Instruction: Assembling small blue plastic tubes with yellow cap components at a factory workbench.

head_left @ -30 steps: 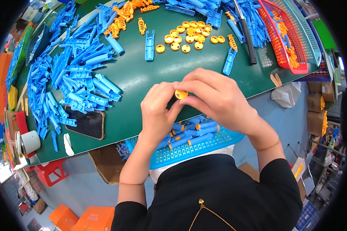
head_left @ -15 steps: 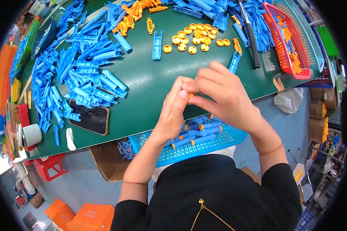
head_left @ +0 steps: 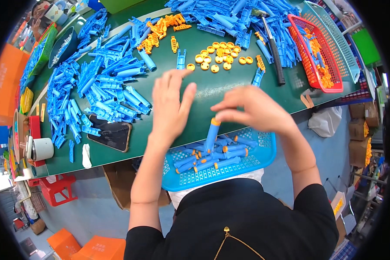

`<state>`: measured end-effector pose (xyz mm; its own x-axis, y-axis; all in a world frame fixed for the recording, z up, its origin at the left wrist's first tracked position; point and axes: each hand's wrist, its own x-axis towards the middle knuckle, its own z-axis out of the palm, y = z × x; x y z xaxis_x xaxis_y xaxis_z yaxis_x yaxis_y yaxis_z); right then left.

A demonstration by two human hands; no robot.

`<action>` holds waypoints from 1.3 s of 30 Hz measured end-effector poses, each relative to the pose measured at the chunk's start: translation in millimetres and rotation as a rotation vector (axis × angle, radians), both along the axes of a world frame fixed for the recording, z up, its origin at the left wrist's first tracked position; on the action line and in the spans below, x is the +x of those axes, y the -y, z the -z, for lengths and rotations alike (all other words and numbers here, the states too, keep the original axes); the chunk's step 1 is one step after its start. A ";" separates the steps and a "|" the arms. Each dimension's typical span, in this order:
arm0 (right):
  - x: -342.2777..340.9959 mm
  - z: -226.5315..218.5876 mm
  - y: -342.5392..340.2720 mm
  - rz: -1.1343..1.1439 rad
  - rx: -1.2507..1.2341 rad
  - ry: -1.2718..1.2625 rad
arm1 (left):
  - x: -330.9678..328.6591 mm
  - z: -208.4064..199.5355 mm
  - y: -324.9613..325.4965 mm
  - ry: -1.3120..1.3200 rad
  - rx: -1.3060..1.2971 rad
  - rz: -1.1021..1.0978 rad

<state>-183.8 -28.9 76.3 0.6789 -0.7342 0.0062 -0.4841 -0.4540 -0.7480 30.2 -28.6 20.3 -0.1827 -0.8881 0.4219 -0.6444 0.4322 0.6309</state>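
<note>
Over the table's near edge, my right hand (head_left: 253,108) pinches a blue plastic tube (head_left: 211,138) by its orange cap end. The tube hangs almost upright above a blue basket (head_left: 264,158) that holds several similar capped blue tubes (head_left: 227,162). My left hand (head_left: 170,106) is stretched out over the green table with fingers apart and nothing in it. Its fingertips are close to a blue half-shell piece (head_left: 181,58), partly hidden behind them, and a single orange cap (head_left: 190,67). Farther back lie several loose round orange caps (head_left: 219,54).
A large heap of blue half-shells (head_left: 104,82) covers the left, beside a phone (head_left: 110,133). Orange ladder-like parts (head_left: 162,28) lie at the back. A black-handled hammer (head_left: 276,60) rests before a red basket (head_left: 318,56) at right. A white cup (head_left: 42,148) stands far left.
My hands have come apart. The left has opened and reached forward and left; the right now holds the capped tube over the basket. The view has shifted slightly.
</note>
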 end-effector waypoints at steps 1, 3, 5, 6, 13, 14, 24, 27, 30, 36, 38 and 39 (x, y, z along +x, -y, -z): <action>2.7 -3.4 14.4 0.046 0.082 -0.061 | 1.4 -3.4 7.0 0.184 -0.074 -0.115; 19.7 6.1 59.7 0.124 -0.189 0.021 | 4.2 2.5 14.8 0.284 -0.096 -0.128; 37.4 30.2 122.4 0.051 -0.607 -0.015 | 4.3 9.0 18.7 0.384 -0.119 -0.126; 44.7 45.8 148.0 0.016 -0.737 -0.060 | 2.8 11.3 14.3 0.384 -0.111 -0.128; 71.3 64.0 191.6 -0.130 -0.651 -0.154 | 9.5 -0.4 -25.4 0.256 0.089 -0.080; 71.5 56.4 177.4 -0.111 -0.569 -0.103 | 13.5 -3.4 -26.7 0.273 0.028 -0.155; 16.7 25.5 60.9 -0.090 0.063 -0.297 | 15.6 0.3 -25.7 0.337 0.146 -0.093; 17.7 39.9 55.8 -0.087 -0.087 -0.172 | 15.1 1.9 -32.1 0.332 0.104 -0.089; 26.7 43.6 37.2 0.184 -0.134 0.018 | 21.6 6.1 -30.1 0.297 0.053 -0.094; 27.1 60.9 18.3 0.308 -0.132 0.081 | 7.7 5.2 -20.5 0.222 0.039 -0.013; 23.9 63.1 15.2 0.332 -0.194 0.123 | 6.7 -0.2 -17.6 0.126 -0.023 0.063; 22.4 63.1 14.2 0.343 -0.169 0.150 | 16.1 -7.4 -18.6 0.128 -0.022 0.063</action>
<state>-161.3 -43.1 13.1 0.3776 -0.8979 0.2262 -0.5204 -0.4078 -0.7503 46.3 -9.9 27.7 -0.2913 -0.8638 0.4112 -0.6902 0.4874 0.5349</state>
